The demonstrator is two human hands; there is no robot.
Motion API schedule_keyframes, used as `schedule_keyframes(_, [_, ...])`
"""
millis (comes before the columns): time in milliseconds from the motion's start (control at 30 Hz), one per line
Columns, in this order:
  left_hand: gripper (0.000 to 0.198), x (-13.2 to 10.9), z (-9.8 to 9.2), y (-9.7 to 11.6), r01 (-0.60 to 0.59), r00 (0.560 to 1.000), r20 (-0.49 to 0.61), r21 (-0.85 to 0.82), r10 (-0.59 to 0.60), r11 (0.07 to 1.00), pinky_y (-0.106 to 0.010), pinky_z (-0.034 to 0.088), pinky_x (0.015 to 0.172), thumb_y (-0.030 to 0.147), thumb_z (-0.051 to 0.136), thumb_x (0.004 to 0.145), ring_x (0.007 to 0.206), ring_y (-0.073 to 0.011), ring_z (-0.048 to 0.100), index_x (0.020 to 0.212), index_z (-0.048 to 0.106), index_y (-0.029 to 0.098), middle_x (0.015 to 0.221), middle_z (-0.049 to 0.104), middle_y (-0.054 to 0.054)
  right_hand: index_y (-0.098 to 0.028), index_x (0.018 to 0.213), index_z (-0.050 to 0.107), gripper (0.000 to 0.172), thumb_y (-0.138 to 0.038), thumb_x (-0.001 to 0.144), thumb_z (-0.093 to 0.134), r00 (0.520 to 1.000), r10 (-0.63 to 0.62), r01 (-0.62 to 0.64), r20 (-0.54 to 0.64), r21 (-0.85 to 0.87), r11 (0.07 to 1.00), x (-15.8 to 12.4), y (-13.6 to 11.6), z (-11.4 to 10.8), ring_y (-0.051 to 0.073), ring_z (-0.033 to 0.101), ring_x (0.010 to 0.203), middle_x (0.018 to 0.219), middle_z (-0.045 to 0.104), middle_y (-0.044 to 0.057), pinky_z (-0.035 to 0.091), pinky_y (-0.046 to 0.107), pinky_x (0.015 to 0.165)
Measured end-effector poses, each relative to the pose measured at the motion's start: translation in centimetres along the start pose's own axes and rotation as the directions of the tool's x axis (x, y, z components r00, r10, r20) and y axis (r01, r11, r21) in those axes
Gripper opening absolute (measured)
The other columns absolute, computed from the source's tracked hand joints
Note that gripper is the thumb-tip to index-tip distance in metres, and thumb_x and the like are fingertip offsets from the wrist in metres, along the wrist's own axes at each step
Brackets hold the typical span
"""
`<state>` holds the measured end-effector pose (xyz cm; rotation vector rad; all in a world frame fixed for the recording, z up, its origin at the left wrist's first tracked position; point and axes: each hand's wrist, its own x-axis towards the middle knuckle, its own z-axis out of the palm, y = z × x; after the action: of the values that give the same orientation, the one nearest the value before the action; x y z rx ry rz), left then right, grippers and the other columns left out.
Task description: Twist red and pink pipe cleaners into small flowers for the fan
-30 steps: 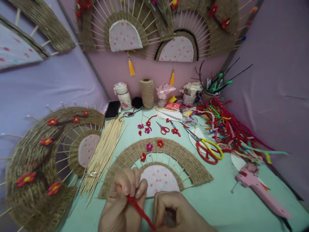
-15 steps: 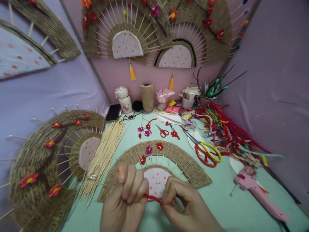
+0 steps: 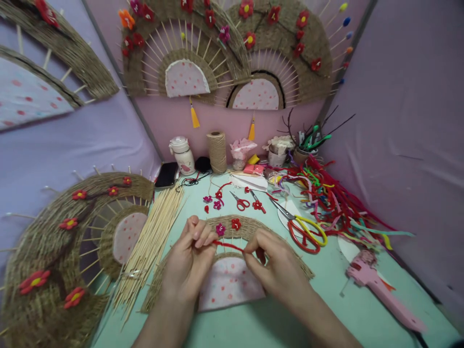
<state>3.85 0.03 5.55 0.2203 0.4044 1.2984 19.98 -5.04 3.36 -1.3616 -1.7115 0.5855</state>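
Observation:
My left hand (image 3: 192, 253) is closed on one end of a red fuzzy strip (image 3: 229, 246). The strip's other end is pinched between the thumb and fingers of my right hand (image 3: 270, 258). It runs nearly straight across the gap between the hands. Below it lies a woven fan (image 3: 255, 228) with a white, pink-dotted half-round (image 3: 232, 285) at its centre. A magenta flower (image 3: 220, 229) and a red flower (image 3: 236, 224) show on the fan's woven band. My hands cover parts of the band.
Large scissors (image 3: 304, 229), small scissors (image 3: 241, 203) and loose flowers lie behind the fan. A pink glue gun (image 3: 380, 290) is at right, below tangled coloured strips (image 3: 326, 193). Thin sticks (image 3: 154, 241) and another fan (image 3: 58, 251) lie left. A twine spool (image 3: 217, 152) stands behind.
Both hands have moved up and away from the body with the red strip, uncovering more of the dotted half-round. The whole view has shifted slightly.

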Motion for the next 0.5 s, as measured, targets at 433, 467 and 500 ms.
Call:
schedule_keyframes(433, [0.014,3.0,-3.5,-1.8,-0.146,0.977,-0.077,0.430,0.197,0.891,-0.016,0.042,0.058,0.023,0.057,0.083,0.059,-0.0061,0.048,0.074,0.050,0.016,0.063,0.047,0.003,-0.017,0.066,0.050,0.010,-0.015,0.074,0.056,0.900,0.326,-0.414,0.289,0.335,0.846,1.5,2.7,0.6,0.006,0.038,0.049,0.055,0.044,-0.006,0.028,0.017,0.044])
schedule_keyframes(467, [0.015,3.1,-3.8,-2.0,-0.157,0.968,-0.096,0.483,0.230,0.861,-0.018,0.044,0.062,0.026,0.061,0.080,0.065,-0.0076,0.052,0.075,0.051,0.016,0.065,0.050,0.003,-0.017,0.069,0.050,0.009,-0.017,0.074,0.058,0.882,0.356,-0.456,0.310,0.364,0.812,1.4,3.1,0.6,0.006,0.040,0.050,0.056,0.045,-0.006,0.029,0.017,0.044])
schedule_keyframes(500, [0.017,3.2,-4.0,-2.1,-0.158,0.960,-0.115,0.531,0.255,0.833,-0.019,0.045,0.064,0.029,0.063,0.078,0.068,-0.0084,0.053,0.075,0.053,0.016,0.068,0.052,0.002,-0.017,0.070,0.050,0.009,-0.019,0.074,0.058,0.869,0.373,-0.482,0.324,0.386,0.787,1.3,3.5,0.5,0.007,0.041,0.051,0.058,0.047,-0.006,0.031,0.017,0.045])
